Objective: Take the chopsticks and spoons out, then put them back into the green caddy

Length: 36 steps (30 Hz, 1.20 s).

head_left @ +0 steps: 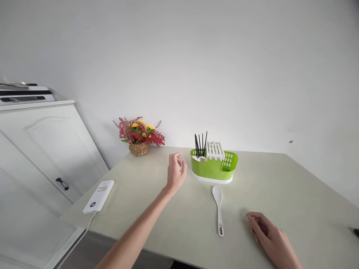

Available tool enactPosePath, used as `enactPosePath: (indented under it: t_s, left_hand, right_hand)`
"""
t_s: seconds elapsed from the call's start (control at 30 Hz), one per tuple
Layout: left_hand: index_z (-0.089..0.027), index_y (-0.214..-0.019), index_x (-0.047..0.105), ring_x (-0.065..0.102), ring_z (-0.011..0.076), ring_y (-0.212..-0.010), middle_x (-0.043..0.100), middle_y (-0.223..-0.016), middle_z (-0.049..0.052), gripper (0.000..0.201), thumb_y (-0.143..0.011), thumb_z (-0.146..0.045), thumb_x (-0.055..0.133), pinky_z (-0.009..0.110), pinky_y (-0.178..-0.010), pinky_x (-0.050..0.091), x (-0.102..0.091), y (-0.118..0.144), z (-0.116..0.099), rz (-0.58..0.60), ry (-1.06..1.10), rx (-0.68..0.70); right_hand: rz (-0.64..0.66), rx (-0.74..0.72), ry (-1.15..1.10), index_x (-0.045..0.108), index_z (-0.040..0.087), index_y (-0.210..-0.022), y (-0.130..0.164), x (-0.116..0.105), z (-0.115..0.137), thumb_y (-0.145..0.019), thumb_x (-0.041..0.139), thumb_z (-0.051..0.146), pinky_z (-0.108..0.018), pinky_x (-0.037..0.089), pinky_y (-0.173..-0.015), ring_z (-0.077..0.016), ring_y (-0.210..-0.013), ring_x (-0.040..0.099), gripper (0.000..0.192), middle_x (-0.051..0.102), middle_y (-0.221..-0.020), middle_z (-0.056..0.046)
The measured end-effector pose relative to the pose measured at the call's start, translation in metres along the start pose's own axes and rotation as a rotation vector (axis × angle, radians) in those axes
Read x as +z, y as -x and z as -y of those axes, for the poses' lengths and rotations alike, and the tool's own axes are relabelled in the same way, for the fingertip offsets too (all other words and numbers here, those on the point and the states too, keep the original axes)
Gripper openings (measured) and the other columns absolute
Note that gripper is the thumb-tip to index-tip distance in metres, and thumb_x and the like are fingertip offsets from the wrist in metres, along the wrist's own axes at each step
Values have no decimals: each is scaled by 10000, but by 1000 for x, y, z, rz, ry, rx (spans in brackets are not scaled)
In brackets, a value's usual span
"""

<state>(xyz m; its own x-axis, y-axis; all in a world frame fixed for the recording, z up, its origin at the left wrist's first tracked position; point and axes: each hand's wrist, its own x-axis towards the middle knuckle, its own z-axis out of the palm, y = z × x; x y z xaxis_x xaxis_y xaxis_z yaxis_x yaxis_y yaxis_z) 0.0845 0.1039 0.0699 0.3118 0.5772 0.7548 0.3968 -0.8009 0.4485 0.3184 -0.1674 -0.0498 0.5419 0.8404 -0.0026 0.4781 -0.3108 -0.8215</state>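
Observation:
My left hand (176, 172) is raised just left of the green cutlery caddy (207, 167), its fingers bent and its thumb apart, with nothing seen between them. The caddy sits on a white base and carries a white slatted rack (215, 150). Several black chopsticks (199, 145) stand upright in its left part, and white spoon bowls (202, 159) show at the rim beside them. In front of the caddy a white spoon (218, 209) lies on the table, bowl toward the caddy. To the spoon's right, my right hand (269, 235) rests with curled fingers, thumb near the index finger, nothing visible in it.
A wicker basket of artificial flowers (139, 148) stands at the back left of the table (134, 190). Near the left edge lies a white power bank (99, 197) with a cable hanging off. A white cabinet (45, 149) adjoins on the left, and a wall rises behind.

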Motion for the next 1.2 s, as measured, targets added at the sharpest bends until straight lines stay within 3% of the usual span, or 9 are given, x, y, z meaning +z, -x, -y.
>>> enactPosePath:
  t_s: [0.07, 0.1, 0.2, 0.37, 0.57, 0.73, 0.87, 1.03, 1.2]
  left_hand:
    - [-208, -1203, 510, 577, 103, -694, 554, -1105, 67, 193, -1023, -246, 450, 253, -703, 511, 5, 20, -16, -23, 52, -72]
    - [-213, -1182, 521, 568, 95, -663, 557, -1093, 59, 178, -1027, -254, 442, 242, -659, 499, 10, 31, -26, 36, 68, -80]
    - [-219, -1168, 543, 583, 104, -616, 596, -1109, 58, 183, -1010, -287, 479, 266, -617, 499, 34, 61, -57, 367, -1, -24]
    - [-135, -1316, 489, 700, 314, -880, 607, -1215, 198, 591, -901, -507, 687, 406, -679, 562, 77, 84, -91, 648, -280, -51]
    - [-159, -1101, 601, 720, 298, -825, 694, -1004, 147, 154, -957, -195, 557, 384, -692, 534, 99, 98, -97, 769, -296, -27]
    - [-157, -1034, 623, 725, 288, -856, 730, -988, 142, 166, -991, -226, 478, 349, -713, 499, 93, 101, -95, 829, -214, -27]
    - [-193, -1059, 642, 719, 234, -798, 756, -940, 81, 237, -1029, -352, 470, 303, -687, 499, 58, 71, -107, 705, -24, -82]
    - [-203, -1177, 604, 658, 114, -567, 735, -915, 38, 264, -1063, -375, 440, 206, -501, 453, -1, -3, -124, 297, 395, -91]
    - [-213, -1191, 540, 689, 94, -602, 705, -928, 27, 226, -1061, -392, 491, 173, -511, 489, -38, -72, -94, -77, 423, -31]
  right_hand:
    - [-14, 2, -8, 669, 258, -1071, 2, 0, 2, -893, 468, 671, -266, 475, -622, -177, -601, 580, 493, 633, -663, 19]
    - [-19, 1, -9, 669, 256, -1060, 3, 0, 3, -893, 471, 668, -265, 471, -622, -177, -603, 575, 487, 627, -658, 20]
    - [-30, -18, -10, 666, 251, -1012, 4, 1, 4, -897, 473, 663, -265, 461, -616, -172, -591, 562, 469, 596, -637, 27]
    - [-66, -25, -20, 667, 257, -977, 4, 2, 3, -886, 488, 681, -261, 443, -604, -168, -589, 547, 469, 575, -627, 36]
    - [-33, -15, -18, 659, 250, -1019, 5, 1, 2, -900, 487, 660, -263, 452, -627, -168, -613, 568, 460, 609, -672, 24]
    - [-45, 0, 22, 665, 253, -1018, 3, 2, -2, -868, 468, 712, -267, 463, -595, -174, -574, 571, 521, 599, -618, 29]
    - [-55, -11, 33, 670, 257, -986, -2, 3, -9, -839, 470, 742, -268, 475, -601, -174, -572, 584, 545, 611, -612, 25]
    - [-9, 14, 42, 675, 265, -1080, -6, 1, -17, -831, 509, 723, -269, 500, -621, -180, -593, 615, 548, 665, -660, 12]
    - [14, 22, 39, 664, 265, -1102, -5, 1, -20, -845, 489, 727, -265, 509, -630, -182, -610, 631, 556, 680, -680, 6]
